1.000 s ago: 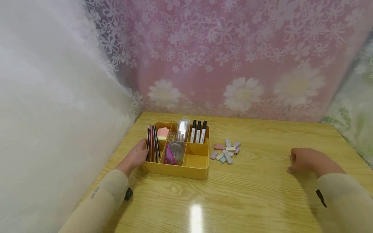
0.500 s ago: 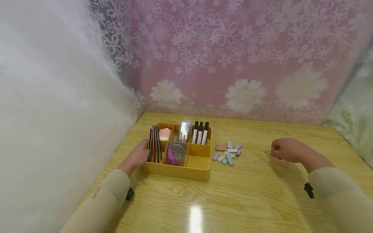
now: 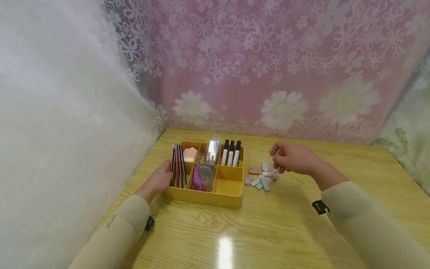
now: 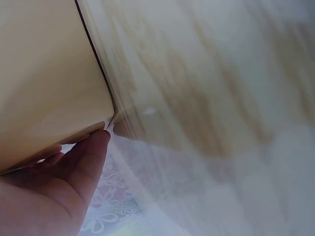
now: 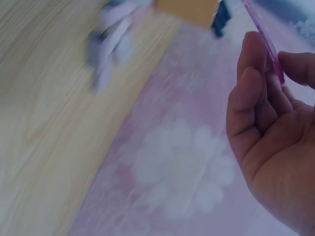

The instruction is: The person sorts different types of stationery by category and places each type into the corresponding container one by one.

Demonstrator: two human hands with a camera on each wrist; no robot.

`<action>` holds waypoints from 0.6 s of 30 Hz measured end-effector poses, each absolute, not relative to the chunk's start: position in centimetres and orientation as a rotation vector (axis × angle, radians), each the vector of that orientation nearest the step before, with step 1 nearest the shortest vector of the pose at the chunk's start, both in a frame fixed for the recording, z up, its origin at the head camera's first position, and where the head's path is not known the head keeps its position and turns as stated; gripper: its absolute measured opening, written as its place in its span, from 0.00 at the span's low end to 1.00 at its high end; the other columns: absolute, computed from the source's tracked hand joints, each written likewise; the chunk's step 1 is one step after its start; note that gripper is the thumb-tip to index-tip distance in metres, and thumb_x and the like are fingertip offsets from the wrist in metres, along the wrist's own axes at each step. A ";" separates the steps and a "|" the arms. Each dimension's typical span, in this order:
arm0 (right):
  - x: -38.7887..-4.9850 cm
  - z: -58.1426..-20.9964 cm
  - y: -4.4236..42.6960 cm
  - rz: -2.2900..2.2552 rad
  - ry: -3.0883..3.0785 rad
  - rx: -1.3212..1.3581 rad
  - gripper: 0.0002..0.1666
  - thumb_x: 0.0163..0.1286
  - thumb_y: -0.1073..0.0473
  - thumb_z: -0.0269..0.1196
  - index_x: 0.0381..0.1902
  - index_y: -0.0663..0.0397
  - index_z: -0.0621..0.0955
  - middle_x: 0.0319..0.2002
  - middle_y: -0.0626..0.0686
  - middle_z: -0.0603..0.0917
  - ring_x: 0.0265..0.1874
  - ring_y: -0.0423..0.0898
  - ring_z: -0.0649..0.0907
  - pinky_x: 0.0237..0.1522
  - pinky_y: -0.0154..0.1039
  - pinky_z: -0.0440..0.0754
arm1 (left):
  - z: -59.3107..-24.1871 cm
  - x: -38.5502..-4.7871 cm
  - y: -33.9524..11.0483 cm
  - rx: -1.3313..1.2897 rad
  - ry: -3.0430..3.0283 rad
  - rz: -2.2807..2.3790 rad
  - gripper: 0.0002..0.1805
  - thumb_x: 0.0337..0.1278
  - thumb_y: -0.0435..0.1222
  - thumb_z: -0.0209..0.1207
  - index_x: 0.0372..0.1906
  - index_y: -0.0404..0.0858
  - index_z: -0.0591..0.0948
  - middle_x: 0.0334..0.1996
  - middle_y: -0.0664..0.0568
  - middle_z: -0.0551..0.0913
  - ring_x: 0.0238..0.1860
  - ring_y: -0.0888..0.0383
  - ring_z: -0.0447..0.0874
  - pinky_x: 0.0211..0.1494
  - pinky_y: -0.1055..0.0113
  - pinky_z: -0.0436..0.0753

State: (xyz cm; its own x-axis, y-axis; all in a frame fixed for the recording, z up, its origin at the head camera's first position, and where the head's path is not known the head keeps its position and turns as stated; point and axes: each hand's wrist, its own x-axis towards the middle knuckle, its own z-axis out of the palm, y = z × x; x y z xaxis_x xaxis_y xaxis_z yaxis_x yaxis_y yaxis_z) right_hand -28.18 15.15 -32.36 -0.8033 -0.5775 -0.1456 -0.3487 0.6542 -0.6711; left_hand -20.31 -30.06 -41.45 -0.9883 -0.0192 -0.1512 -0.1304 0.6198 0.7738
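Observation:
A yellow desk organizer [image 3: 201, 197] stands on the table with several compartments. It holds pencils [image 3: 178, 166], three black-capped markers [image 3: 231, 153], a clear case [image 3: 213, 151], a coral-and-cream item [image 3: 190, 154], and a pink piece [image 3: 198, 179] beside a clear round one. The front right compartment is bare. My left hand [image 3: 159, 177] grips the organizer's left side; its fingertips touch the wall [image 4: 54, 98] in the left wrist view. My right hand [image 3: 295, 158] pinches a thin see-through pink plastic piece [image 5: 266, 42], seen edge-on in the right wrist view, above the eraser-like blocks [image 3: 264, 183].
The small pastel blocks lie in a loose pile just right of the organizer. A wood-grain table [image 3: 282, 231] spreads around it. A pink flowered curtain [image 3: 235, 97] hangs behind, and a white sheet [image 3: 67, 130] hangs on the left.
My right hand has moved left from the table's right side and now hovers by the blocks, with the clear pink piece lifted in its fingers. The left hand has stayed at the organizer.

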 end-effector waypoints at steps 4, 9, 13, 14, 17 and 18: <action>-28.3 -31.8 12.1 -1.014 2.462 -0.777 0.10 0.77 0.61 0.52 0.50 0.62 0.70 0.38 0.59 0.85 0.33 0.53 0.86 0.33 0.45 0.84 | -41.5 -20.3 -30.0 -0.129 2.704 1.313 0.31 0.78 0.35 0.35 0.81 0.36 0.49 0.77 0.35 0.57 0.77 0.37 0.52 0.76 0.40 0.53; -28.6 -31.0 8.2 -1.054 2.421 -0.812 0.10 0.75 0.61 0.53 0.49 0.61 0.72 0.40 0.59 0.84 0.34 0.53 0.88 0.36 0.47 0.86 | -41.3 -20.2 -29.9 -0.129 2.714 1.300 0.31 0.78 0.34 0.35 0.81 0.35 0.50 0.76 0.34 0.58 0.76 0.37 0.52 0.76 0.39 0.53; -28.4 -30.4 5.0 -1.074 2.383 -0.849 0.10 0.73 0.62 0.54 0.49 0.61 0.72 0.40 0.61 0.83 0.35 0.55 0.88 0.34 0.46 0.86 | -41.2 -20.3 -29.9 -0.130 2.721 1.280 0.31 0.78 0.34 0.35 0.81 0.34 0.50 0.77 0.34 0.57 0.77 0.36 0.51 0.76 0.39 0.52; -28.4 -30.3 4.2 -1.079 2.375 -0.853 0.10 0.73 0.62 0.54 0.49 0.61 0.73 0.40 0.61 0.83 0.35 0.56 0.88 0.33 0.46 0.86 | -41.2 -20.3 -29.9 -0.133 2.722 1.278 0.31 0.78 0.34 0.35 0.81 0.34 0.50 0.77 0.34 0.56 0.77 0.36 0.51 0.76 0.39 0.52; -28.2 -30.6 1.7 -1.088 2.361 -0.842 0.08 0.73 0.63 0.54 0.47 0.59 0.73 0.40 0.61 0.83 0.35 0.57 0.88 0.30 0.44 0.85 | -41.2 -20.3 -29.9 -0.132 2.722 1.276 0.31 0.78 0.35 0.35 0.81 0.34 0.49 0.77 0.34 0.56 0.77 0.36 0.50 0.76 0.40 0.51; -28.2 -30.7 0.9 -1.083 2.361 -0.841 0.08 0.73 0.62 0.54 0.47 0.59 0.73 0.40 0.61 0.83 0.34 0.57 0.88 0.29 0.43 0.84 | -41.2 -20.3 -30.0 -0.130 2.723 1.275 0.31 0.78 0.35 0.35 0.81 0.34 0.49 0.77 0.34 0.56 0.77 0.36 0.50 0.76 0.40 0.51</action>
State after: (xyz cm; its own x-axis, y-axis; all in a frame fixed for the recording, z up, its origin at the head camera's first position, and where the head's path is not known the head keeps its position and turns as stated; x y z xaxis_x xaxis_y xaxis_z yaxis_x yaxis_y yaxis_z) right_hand -28.16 0.92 -30.74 -0.7350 -0.6688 -0.1116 -0.3518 0.5168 -0.7805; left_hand -20.35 -29.95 -41.24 -0.9875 -0.0222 -0.1557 -0.1338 0.6388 0.7577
